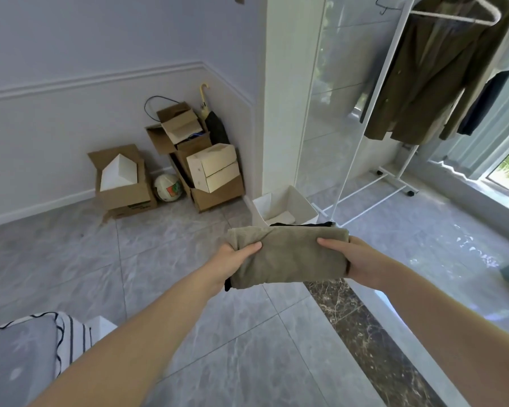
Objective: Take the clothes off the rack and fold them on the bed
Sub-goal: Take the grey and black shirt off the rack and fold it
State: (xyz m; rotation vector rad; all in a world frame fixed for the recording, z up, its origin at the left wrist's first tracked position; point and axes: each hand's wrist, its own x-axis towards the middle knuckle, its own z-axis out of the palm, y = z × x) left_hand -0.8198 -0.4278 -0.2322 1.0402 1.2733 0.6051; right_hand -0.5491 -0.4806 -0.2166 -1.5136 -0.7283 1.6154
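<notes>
A folded olive-beige garment (291, 255) hangs in the air over the floor, held out in front of me at both ends. My left hand (235, 257) grips its left end, thumb on top. My right hand (351, 258) grips its right end, thumb on top too. A dark edge of fabric peeks out under the fold. The white clothes rack (373, 118) stands at the right with an olive jacket (429, 83) on a white hanger and a dark garment (488, 104) beside it. A corner of the bed (21, 356), with grey and striped bedding, shows at the lower left.
A white bin (303, 205) sits on the floor just beyond the garment. Several cardboard boxes (171, 165), a ball (166, 188) and an umbrella (204, 104) fill the wall corner. A white pillar (288, 83) and a dark marble floor strip (365, 342) separate the room from the window area.
</notes>
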